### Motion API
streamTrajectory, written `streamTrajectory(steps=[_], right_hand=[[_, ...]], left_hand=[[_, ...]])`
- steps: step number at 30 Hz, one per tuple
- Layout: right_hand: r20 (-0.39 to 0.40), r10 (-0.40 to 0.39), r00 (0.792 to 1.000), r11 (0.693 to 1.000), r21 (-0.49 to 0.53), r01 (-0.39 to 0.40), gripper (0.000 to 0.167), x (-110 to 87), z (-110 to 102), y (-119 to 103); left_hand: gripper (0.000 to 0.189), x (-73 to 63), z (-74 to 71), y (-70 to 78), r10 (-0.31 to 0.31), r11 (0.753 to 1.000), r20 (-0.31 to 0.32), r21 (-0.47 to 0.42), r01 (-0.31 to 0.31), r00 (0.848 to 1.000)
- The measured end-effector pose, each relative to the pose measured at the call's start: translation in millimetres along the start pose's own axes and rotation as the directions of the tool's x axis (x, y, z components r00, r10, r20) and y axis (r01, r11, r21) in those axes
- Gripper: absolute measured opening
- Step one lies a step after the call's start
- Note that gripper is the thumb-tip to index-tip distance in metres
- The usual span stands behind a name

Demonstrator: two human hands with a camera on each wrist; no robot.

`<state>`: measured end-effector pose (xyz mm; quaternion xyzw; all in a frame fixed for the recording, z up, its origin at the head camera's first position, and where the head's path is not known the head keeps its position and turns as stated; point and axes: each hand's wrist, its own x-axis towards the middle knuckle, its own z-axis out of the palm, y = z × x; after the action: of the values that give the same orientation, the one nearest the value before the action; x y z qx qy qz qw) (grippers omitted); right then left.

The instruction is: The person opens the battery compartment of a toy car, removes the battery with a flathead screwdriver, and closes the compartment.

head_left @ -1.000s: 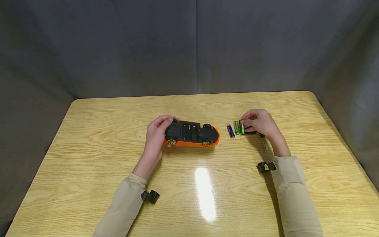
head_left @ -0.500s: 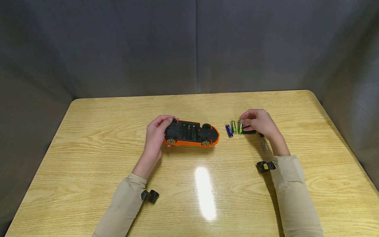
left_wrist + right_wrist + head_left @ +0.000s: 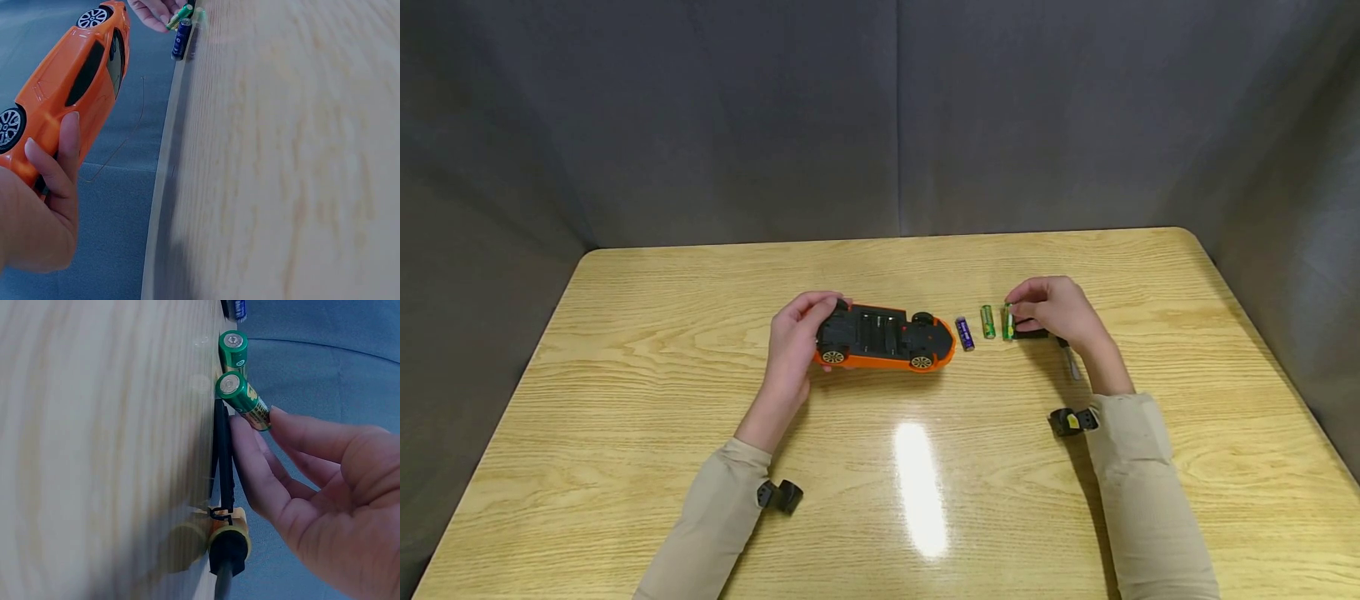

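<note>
An orange toy car (image 3: 883, 362) is held upside down by my left hand (image 3: 793, 333), thumb on the underside and fingers on the body. Its uncovered battery compartment (image 3: 880, 333) faces up and shows dark slots with glints of metal. My right hand (image 3: 1060, 312) pinches a green battery (image 3: 247, 403) between thumb and finger, one end tilted up. A second green battery (image 3: 987, 322) lies just left of it. Near the car's nose lies a purple-blue battery (image 3: 965, 334). Under my right hand is a flat black plastic piece (image 3: 1032, 334).
A screwdriver (image 3: 1070, 360) lies below my right hand, its metal shaft toward me and its handle partly hidden. The wooden table (image 3: 700, 400) ends at a dark fabric partition (image 3: 737, 125) along the back and sides.
The purple-blue battery has moved left, up to the car's nose. The two green batteries have shifted slightly left and the gap between them has widened. My left hand and the car have barely moved.
</note>
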<state>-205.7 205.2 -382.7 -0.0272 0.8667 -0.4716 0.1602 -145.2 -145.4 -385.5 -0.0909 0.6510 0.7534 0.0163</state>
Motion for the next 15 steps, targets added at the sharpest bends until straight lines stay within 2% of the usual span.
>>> streamTrajectory(steps=[8, 15], right_hand=[[-0.022, 0.003, 1.0, 1.0, -0.006, -0.003, 0.021, 0.5, -0.3, 0.2], [-0.038, 0.016, 0.999, 1.0, -0.005, -0.016, 0.028, 0.5, -0.2, -0.4]], left_hand=[[0.025, -1.1, 0.5, 1.3, -0.006, 1.0, -0.003, 0.003, 0.006, 1.0], [0.025, -1.1, 0.4, 1.1, -0.004, 1.0, -0.005, 0.001, 0.004, 1.0]])
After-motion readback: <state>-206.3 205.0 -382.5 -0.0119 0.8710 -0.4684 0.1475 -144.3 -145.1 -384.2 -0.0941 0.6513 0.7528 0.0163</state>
